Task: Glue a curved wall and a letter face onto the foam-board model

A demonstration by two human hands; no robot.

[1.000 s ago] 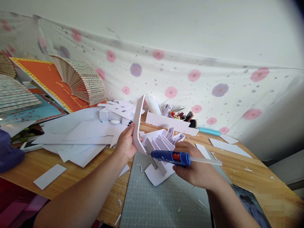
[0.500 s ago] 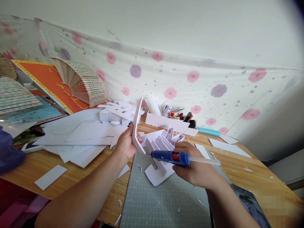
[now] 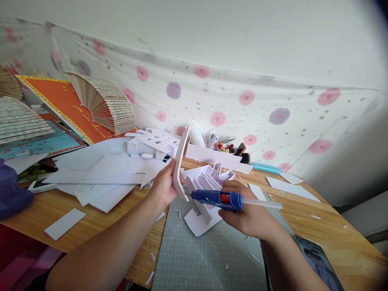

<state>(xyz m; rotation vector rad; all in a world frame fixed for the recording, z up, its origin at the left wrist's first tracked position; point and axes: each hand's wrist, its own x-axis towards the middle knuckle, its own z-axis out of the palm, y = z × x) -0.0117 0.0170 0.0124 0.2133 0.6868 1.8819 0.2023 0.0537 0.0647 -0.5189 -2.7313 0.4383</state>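
Observation:
My left hand (image 3: pixel 165 182) grips a bent strip of white foam board (image 3: pixel 179 163), held upright above the table with its thin edge toward me. In my right hand (image 3: pixel 242 210) is a blue hot glue gun (image 3: pixel 216 199), with a clear glue stick (image 3: pixel 263 203) poking out of its back. The gun's nozzle is at the lower end of the strip; whether it touches cannot be told. Just below lies a cut white board piece (image 3: pixel 201 224) with a notch, on the grey cutting mat (image 3: pixel 209 262). Behind the gun sits a white tray of board scraps (image 3: pixel 197 176).
Stacked white board sheets (image 3: pixel 106 173) cover the table's left, with a white model (image 3: pixel 154 143) behind. A long white box (image 3: pixel 212 157) of tools stands at the back. A phone (image 3: pixel 318 262) lies at right. Folding fans (image 3: pixel 103 103) lean at the far left.
My left hand has shifted slightly right with the white strip, which is tilted a little more. The glue gun has moved up very slightly and stays at the strip's lower end.

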